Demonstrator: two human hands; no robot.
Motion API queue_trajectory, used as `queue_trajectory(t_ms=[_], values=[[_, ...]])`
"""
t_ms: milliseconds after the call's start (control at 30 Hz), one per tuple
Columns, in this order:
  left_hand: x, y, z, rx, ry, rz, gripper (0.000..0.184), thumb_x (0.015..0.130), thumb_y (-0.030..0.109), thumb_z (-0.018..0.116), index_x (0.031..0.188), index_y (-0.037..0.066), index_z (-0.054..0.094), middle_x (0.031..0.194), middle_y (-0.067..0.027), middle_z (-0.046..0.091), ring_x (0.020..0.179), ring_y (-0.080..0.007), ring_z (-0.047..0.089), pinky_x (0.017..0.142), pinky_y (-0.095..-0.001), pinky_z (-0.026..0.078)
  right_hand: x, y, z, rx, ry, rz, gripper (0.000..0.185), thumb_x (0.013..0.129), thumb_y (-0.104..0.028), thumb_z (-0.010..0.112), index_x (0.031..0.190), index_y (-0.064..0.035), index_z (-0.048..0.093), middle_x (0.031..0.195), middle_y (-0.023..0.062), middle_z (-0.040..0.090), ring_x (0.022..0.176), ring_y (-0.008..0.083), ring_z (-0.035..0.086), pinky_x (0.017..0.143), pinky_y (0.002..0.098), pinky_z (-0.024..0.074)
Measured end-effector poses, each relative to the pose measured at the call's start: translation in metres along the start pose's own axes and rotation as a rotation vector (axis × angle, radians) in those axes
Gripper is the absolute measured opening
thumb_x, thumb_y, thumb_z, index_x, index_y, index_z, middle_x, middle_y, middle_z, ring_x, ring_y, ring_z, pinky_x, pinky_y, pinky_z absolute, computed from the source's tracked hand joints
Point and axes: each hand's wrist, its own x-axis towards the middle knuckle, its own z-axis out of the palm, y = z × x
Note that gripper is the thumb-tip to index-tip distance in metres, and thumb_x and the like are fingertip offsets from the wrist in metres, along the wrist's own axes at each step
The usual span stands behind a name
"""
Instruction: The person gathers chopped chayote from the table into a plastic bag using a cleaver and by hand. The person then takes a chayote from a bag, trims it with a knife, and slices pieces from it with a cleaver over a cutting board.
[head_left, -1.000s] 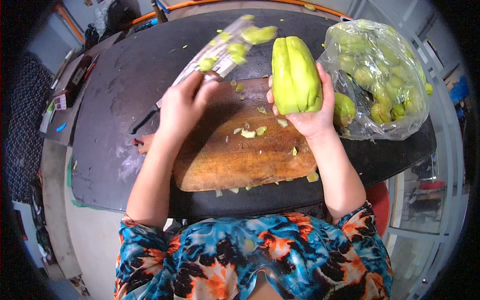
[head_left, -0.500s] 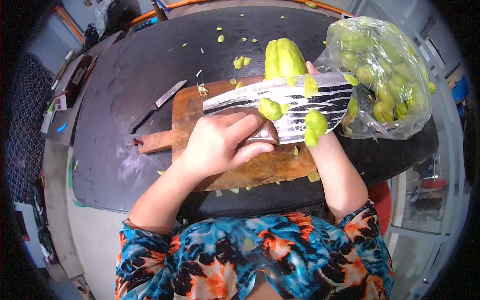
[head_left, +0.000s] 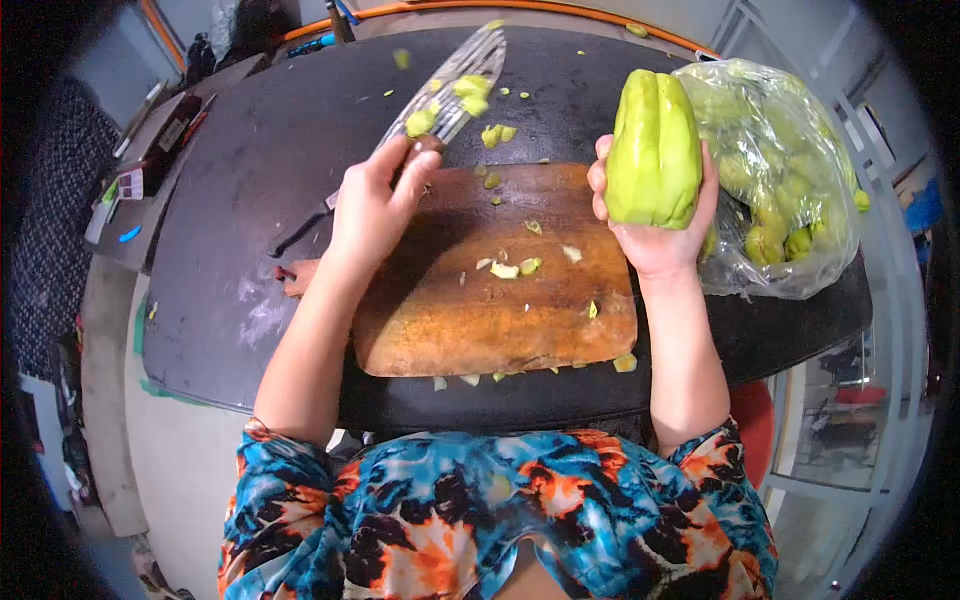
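My left hand [head_left: 378, 200] is closed round the brown handle of a broad kitchen knife [head_left: 455, 85]. The blade points up and away over the table, with green peel stuck on it. On the other side, my right hand [head_left: 668, 245] holds a pale green, ridged chayote [head_left: 655, 150] upright from below, beyond the right edge of the wooden cutting board [head_left: 480, 320]. Small green and whitish scraps [head_left: 507, 270] lie on the board between the two hands.
A clear plastic bag [head_left: 790, 190] of green chayotes stands at the right of the dark table [head_left: 230, 180]. A small black-handled knife [head_left: 300, 232] lies left of the board, partly behind my left arm. More peel bits [head_left: 492, 135] are scattered beyond the board.
The knife has swung from across the board to the upper left, its blade now pointing away. My right hand has raised the chayote and come out from behind the blade.
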Motion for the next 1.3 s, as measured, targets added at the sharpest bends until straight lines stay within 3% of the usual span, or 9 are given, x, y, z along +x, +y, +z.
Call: queue_trajectory(t_ms=[200, 333, 633, 733, 933, 1000, 1100, 1167, 1300], values=[[-0.034, 0.051, 0.004, 0.014, -0.353, 0.465, 0.027, 0.081, 0.029, 0.068, 0.083, 0.004, 0.059, 0.073, -0.0085, 0.06, 0.063, -0.0214, 0.059, 0.06, -0.031, 0.046, 0.001, 0.018, -0.011, 0.144, 0.212, -0.062, 0.05, 0.088, -0.045, 0.048, 0.118, -0.0048, 0.052, 0.105, 0.0126, 0.06, 0.098, 0.0248, 0.059, 0.087, 0.0386, 0.0489], [-0.044, 0.052, 0.011, 0.092, -0.437, 0.577, 0.037, 0.075, 0.034, 0.072, 0.091, 0.004, 0.059, 0.072, -0.0119, 0.059, 0.066, -0.0313, 0.061, 0.059, -0.0372, 0.048, -0.004, 0.019, -0.003, 0.276, 0.133, 0.237, 0.048, 0.089, -0.045, 0.05, 0.113, -0.0038, 0.057, 0.105, 0.0133, 0.063, 0.093, 0.0246, 0.062, 0.085, 0.0399, 0.0498], [-0.034, 0.039, 0.017, 0.059, -0.405, 0.581, 0.032, 0.077, 0.032, 0.071, 0.086, 0.004, 0.057, 0.07, -0.0128, 0.057, 0.065, -0.0323, 0.059, 0.058, -0.0376, 0.046, -0.003, 0.026, -0.032, 0.305, 0.092, 0.118, 0.043, 0.093, -0.039, 0.047, 0.116, -0.0049, 0.055, 0.109, 0.0103, 0.062, 0.099, 0.0243, 0.06, 0.088, 0.0393, 0.0483], [-0.026, 0.03, 0.013, 0.117, -0.342, 0.536, 0.027, 0.079, 0.028, 0.069, 0.087, 0.005, 0.058, 0.074, -0.0123, 0.059, 0.07, -0.0313, 0.062, 0.061, -0.037, 0.048, -0.002, 0.017, -0.023, 0.052, 0.212, -0.077, 0.045, 0.095, -0.042, 0.037, 0.118, -0.0084, 0.055, 0.114, 0.0091, 0.06, 0.104, 0.0251, 0.059, 0.09, 0.041, 0.048], [-0.025, 0.026, 0.012, 0.169, -0.34, 0.491, 0.025, 0.081, 0.028, 0.067, 0.088, 0.005, 0.058, 0.077, -0.0124, 0.061, 0.072, -0.0325, 0.063, 0.063, -0.0368, 0.048, 0.001, 0.014, -0.015, -0.032, 0.328, -0.018, 0.048, 0.087, -0.043, 0.053, 0.122, -0.01, 0.052, 0.112, 0.0064, 0.06, 0.103, 0.0211, 0.059, 0.089, 0.0377, 0.0487], [-0.026, 0.029, 0.013, 0.155, -0.338, 0.476, 0.024, 0.082, 0.027, 0.067, 0.089, 0.005, 0.058, 0.076, -0.013, 0.061, 0.072, -0.0319, 0.063, 0.063, -0.0368, 0.048, -0.003, 0.035, -0.021, -0.891, 0.271, -0.264, 0.049, 0.089, -0.043, 0.05, 0.124, -0.008, 0.051, 0.116, 0.0072, 0.059, 0.105, 0.0236, 0.058, 0.091, 0.0401, 0.0477], [-0.027, 0.032, 0.013, 0.135, -0.285, 0.401, 0.023, 0.085, 0.025, 0.064, 0.091, 0.003, 0.057, 0.075, -0.0144, 0.06, 0.069, -0.0264, 0.062, 0.063, -0.0351, 0.047, -0.003, 0.069, -0.022, -0.204, 0.367, -0.056, 0.053, 0.09, -0.044, 0.045, 0.125, -0.0036, 0.047, 0.118, 0.0118, 0.057, 0.101, 0.0263, 0.06, 0.082, 0.0381, 0.0526], [-0.02, 0.018, 0.007, 0.131, -0.211, 0.237, 0.023, 0.087, 0.023, 0.061, 0.093, 0.002, 0.056, 0.074, -0.0151, 0.059, 0.066, -0.021, 0.059, 0.063, -0.0334, 0.046, -0.007, 0.041, -0.001, -0.219, 0.137, 0.25, 0.062, 0.089, -0.051, 0.043, 0.126, -0.0024, 0.045, 0.115, 0.0161, 0.057, 0.092, 0.0295, 0.063, 0.067, 0.0384, 0.0559], [-0.001, -0.005, -0.002, 0.056, -0.079, 0.004, 0.022, 0.091, 0.021, 0.056, 0.091, 0.0, 0.055, 0.069, -0.0058, 0.054, 0.067, -0.0104, 0.049, 0.064, -0.0277, 0.042, -0.005, 0.019, 0.004, -0.115, 0.059, 0.129, 0.07, 0.087, -0.058, 0.039, 0.126, -0.0005, 0.045, 0.099, 0.0217, 0.057, 0.078, 0.0331, 0.063, 0.057, 0.0371, 0.0548]])
